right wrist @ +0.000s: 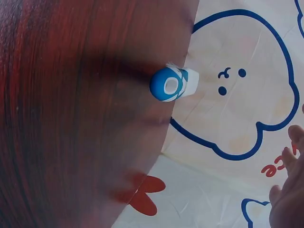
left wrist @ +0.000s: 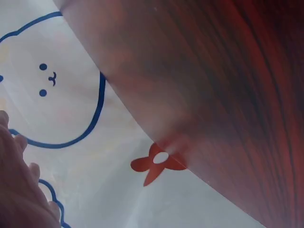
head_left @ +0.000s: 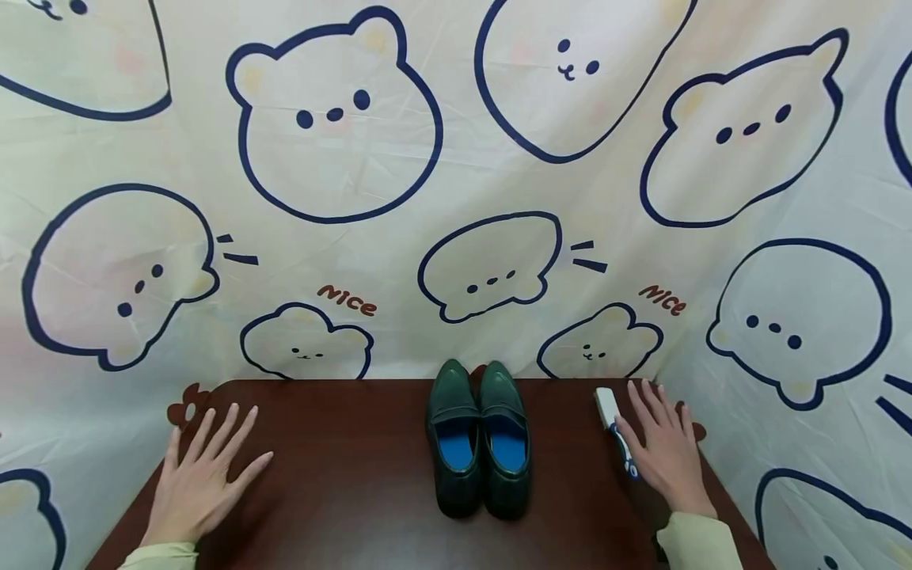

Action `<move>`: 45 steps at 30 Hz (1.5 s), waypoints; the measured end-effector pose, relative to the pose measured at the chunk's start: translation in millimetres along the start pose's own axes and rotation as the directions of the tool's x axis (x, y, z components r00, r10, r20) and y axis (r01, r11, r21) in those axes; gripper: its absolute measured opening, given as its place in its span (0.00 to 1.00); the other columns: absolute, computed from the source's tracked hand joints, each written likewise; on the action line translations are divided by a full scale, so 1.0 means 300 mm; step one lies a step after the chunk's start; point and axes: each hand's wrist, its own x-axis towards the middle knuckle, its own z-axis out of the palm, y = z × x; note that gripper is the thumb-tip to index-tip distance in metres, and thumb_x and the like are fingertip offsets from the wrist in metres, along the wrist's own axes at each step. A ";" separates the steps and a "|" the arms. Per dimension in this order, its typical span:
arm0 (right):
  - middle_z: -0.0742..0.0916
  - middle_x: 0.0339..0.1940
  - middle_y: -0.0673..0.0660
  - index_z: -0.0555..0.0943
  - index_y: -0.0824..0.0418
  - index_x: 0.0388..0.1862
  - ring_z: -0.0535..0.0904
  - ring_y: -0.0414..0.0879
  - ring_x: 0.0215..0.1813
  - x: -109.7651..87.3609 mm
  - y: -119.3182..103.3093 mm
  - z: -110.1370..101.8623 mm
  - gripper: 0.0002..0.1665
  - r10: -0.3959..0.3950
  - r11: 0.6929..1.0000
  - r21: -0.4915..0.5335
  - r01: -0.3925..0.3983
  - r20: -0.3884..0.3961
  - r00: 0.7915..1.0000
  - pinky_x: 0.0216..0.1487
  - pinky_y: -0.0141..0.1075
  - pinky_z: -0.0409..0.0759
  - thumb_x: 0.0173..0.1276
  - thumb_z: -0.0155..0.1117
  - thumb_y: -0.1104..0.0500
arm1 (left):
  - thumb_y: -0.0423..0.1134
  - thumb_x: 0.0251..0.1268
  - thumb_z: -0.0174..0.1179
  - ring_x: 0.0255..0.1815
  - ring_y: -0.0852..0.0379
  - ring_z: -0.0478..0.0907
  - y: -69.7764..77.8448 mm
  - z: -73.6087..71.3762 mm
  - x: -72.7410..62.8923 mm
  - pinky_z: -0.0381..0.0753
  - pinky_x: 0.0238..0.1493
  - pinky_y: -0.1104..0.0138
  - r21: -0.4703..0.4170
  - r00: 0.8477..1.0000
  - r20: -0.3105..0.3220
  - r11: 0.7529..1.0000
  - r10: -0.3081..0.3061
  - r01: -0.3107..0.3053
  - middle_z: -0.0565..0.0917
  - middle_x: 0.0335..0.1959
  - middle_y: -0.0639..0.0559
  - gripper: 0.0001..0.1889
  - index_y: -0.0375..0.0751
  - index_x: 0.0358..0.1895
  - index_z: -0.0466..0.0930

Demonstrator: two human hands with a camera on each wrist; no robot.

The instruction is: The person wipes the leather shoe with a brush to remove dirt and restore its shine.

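Observation:
A pair of dark green loafers [head_left: 456, 475] with blue insoles stands side by side at the middle of the table, toes pointing to the far edge. To their right lies a small brush [head_left: 608, 408] with a white head and a blue-and-white handle; its rounded blue end shows in the right wrist view [right wrist: 164, 84]. My right hand [head_left: 666, 451] is spread just right of the brush, holding nothing. My left hand [head_left: 199, 475] is spread over the table's left side, fingers apart, also holding nothing. Whether the palms touch the tabletop, I cannot tell.
The dark reddish-brown table [head_left: 342, 459] has a glossy wood grain. A pale cloth [head_left: 399, 261] with navy animal outlines hangs behind it and along both sides, meeting the table's far edge.

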 end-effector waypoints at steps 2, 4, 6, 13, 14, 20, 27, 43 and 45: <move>0.59 0.85 0.67 0.51 0.54 0.86 0.47 0.66 0.85 0.010 0.006 0.004 0.45 0.011 1.000 0.006 -0.011 0.021 1.000 0.82 0.65 0.34 0.81 0.46 0.34 | 0.69 0.73 0.51 0.87 0.39 0.31 0.018 0.000 0.012 0.18 0.79 0.39 -0.010 1.000 -0.006 1.000 0.019 -0.019 0.50 0.86 0.42 0.46 0.59 0.86 0.42; 0.59 0.84 0.68 0.51 0.55 0.86 0.51 0.69 0.83 0.020 0.014 0.013 0.45 0.030 0.999 0.018 -0.031 0.058 0.998 0.80 0.67 0.42 0.81 0.45 0.33 | 0.65 0.74 0.53 0.86 0.37 0.44 0.056 0.005 0.027 0.31 0.80 0.36 -0.034 0.999 -0.018 0.998 0.044 -0.045 0.56 0.84 0.42 0.44 0.59 0.86 0.44; 0.61 0.83 0.70 0.53 0.57 0.86 0.57 0.72 0.80 0.028 0.026 0.027 0.45 0.057 0.998 0.024 -0.059 0.092 0.994 0.76 0.69 0.53 0.82 0.45 0.34 | 0.60 0.76 0.56 0.80 0.35 0.60 0.120 0.016 0.045 0.50 0.77 0.34 -0.068 0.997 -0.033 0.995 0.077 -0.079 0.63 0.81 0.42 0.41 0.58 0.85 0.49; 0.73 0.65 0.81 0.62 0.72 0.76 0.79 0.71 0.52 0.051 0.066 0.085 0.42 0.212 0.973 0.042 -0.226 0.212 0.954 0.48 0.64 0.80 0.77 0.59 0.45 | 0.55 0.75 0.61 0.65 0.49 0.79 0.504 0.031 0.089 0.82 0.58 0.46 -0.316 0.969 -0.017 0.918 0.248 -0.241 0.81 0.67 0.53 0.25 0.55 0.71 0.77; 0.73 0.63 0.82 0.62 0.75 0.74 0.80 0.71 0.50 0.056 0.068 0.093 0.43 0.232 0.968 0.043 -0.248 0.235 0.944 0.47 0.63 0.80 0.77 0.60 0.46 | 0.56 0.75 0.60 0.65 0.52 0.78 0.562 0.027 0.088 0.82 0.58 0.49 -0.343 0.959 -0.004 0.900 0.283 -0.267 0.81 0.66 0.55 0.24 0.56 0.70 0.78; 0.79 0.45 0.79 0.63 0.84 0.60 0.81 0.64 0.39 0.086 0.072 0.126 0.39 0.292 0.946 0.031 -0.324 0.361 0.886 0.40 0.56 0.81 0.77 0.58 0.47 | 0.59 0.80 0.52 0.63 0.56 0.78 0.834 0.016 0.067 0.78 0.66 0.52 -0.365 0.875 0.024 0.818 0.484 -0.443 0.83 0.61 0.58 0.23 0.53 0.66 0.80; 0.81 0.32 0.70 0.67 0.81 0.49 0.78 0.56 0.30 0.101 0.078 0.165 0.32 0.298 0.934 0.051 -0.355 0.437 0.849 0.32 0.48 0.78 0.77 0.56 0.49 | 0.55 0.77 0.58 0.46 0.57 0.79 0.934 0.064 0.046 0.81 0.57 0.57 -0.276 0.889 0.058 0.863 0.454 -0.423 0.84 0.42 0.56 0.15 0.48 0.49 0.81; 0.81 0.36 0.69 0.68 0.79 0.55 0.78 0.55 0.33 0.112 0.046 0.175 0.23 0.294 0.930 0.069 -0.362 0.455 0.841 0.35 0.48 0.76 0.83 0.49 0.55 | 0.47 0.71 0.66 0.35 0.62 0.62 0.790 0.073 0.079 0.66 0.32 0.71 -0.422 0.870 0.141 0.823 0.473 -0.379 0.68 0.30 0.61 0.14 0.52 0.37 0.68; 0.82 0.37 0.69 0.68 0.78 0.55 0.78 0.55 0.34 0.111 0.043 0.173 0.23 0.285 0.933 0.077 -0.353 0.440 0.851 0.36 0.48 0.76 0.83 0.50 0.56 | 0.47 0.69 0.68 0.32 0.63 0.62 0.735 0.073 0.095 0.65 0.31 0.71 -0.392 0.872 0.102 0.825 0.479 -0.407 0.66 0.27 0.62 0.15 0.53 0.35 0.68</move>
